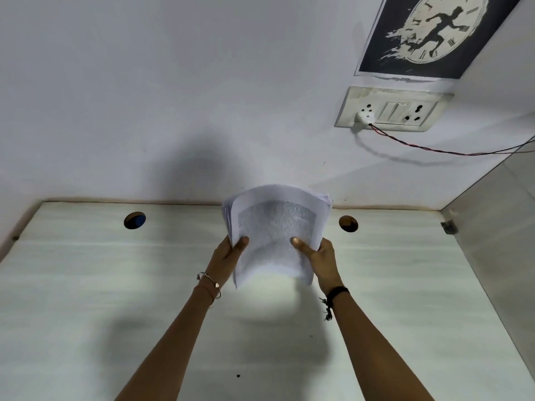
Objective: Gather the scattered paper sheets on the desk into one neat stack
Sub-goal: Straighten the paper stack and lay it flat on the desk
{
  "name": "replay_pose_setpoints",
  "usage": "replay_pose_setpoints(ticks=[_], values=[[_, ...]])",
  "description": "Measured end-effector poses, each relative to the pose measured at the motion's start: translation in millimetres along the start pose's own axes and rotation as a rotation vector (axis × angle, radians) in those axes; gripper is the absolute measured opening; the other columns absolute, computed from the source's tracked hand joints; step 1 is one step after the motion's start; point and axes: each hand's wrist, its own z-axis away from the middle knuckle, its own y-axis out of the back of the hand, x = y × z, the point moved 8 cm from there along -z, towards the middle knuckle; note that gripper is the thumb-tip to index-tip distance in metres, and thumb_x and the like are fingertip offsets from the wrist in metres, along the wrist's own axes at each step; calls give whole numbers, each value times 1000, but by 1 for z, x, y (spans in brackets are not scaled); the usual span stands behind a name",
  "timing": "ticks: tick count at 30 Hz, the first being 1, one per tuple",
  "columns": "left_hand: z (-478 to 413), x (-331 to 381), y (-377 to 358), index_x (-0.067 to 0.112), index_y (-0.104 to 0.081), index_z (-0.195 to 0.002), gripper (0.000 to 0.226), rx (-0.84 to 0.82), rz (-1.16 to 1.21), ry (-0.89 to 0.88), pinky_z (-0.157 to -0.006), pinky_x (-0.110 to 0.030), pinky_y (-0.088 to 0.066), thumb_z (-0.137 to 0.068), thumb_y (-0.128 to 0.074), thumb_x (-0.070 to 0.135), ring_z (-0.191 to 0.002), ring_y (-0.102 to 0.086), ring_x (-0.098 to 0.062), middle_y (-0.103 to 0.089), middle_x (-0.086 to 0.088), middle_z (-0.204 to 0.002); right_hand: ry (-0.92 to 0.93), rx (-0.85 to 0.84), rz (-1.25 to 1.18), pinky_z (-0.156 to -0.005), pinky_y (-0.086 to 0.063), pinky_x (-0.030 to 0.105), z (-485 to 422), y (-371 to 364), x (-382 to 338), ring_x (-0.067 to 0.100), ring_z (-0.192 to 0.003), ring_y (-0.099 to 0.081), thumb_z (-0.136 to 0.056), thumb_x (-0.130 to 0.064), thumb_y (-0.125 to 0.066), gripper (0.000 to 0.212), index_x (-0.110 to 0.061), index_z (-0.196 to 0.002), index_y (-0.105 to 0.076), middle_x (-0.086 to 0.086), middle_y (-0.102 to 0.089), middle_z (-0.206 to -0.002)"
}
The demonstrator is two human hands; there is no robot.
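Observation:
A bundle of white printed paper sheets (276,230) stands upright above the pale desk (115,285), lifted off its surface and bowed outward. My left hand (228,254) grips its left edge with the thumb on the front page. My right hand (317,256) grips the right edge the same way. The top edges of the sheets fan out slightly and are uneven. No loose sheets lie on the visible part of the desk.
Two round cable holes (134,220) (348,223) sit near the desk's back edge. On the white wall hang a switch and socket plate (390,110) with a plug and a red-black wire (434,150), and a clock poster (434,33). A grey side panel (498,227) bounds the right.

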Motion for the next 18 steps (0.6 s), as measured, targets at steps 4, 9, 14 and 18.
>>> replay_pose_setpoints(ticks=[4, 9, 14, 18], values=[[13, -44, -9, 16, -57, -109, 19, -25, -76, 109, -85, -27, -43, -93, -55, 25, -102, -59, -21, -64, -7, -104, -78, -1, 22, -86, -54, 44, 10, 0, 27, 32, -92, -66, -77, -26, -80, 19, -20, -89, -67, 18, -71, -99], [2, -31, 0, 12, -58, -100, 18, 46, -127, 107, -75, -26, -42, -95, -50, 28, -90, -57, -19, -63, -7, -96, -63, -46, 142, -65, -47, 33, 1, 0, 19, 21, -70, -58, -67, -52, -80, 60, 4, -81, -62, 8, -63, -77], [-9, -27, 8, 7, -60, -116, 35, 95, -154, 110, -85, -26, -41, -97, -43, 31, -97, -57, -19, -61, -5, -104, -47, -93, 246, -51, -27, 23, -9, -5, 19, 13, -50, -32, -76, -47, -76, 54, -13, -59, -38, 4, -37, -55], [-10, -64, 6, 2, -59, -112, 38, 178, -171, 261, -91, -35, -42, -99, -38, 32, -107, -58, -32, -63, -18, -111, -98, -66, 212, -58, -41, 27, -12, -7, 53, 16, -63, -53, -76, -51, -75, 47, -5, -75, -61, 17, -62, -70]])
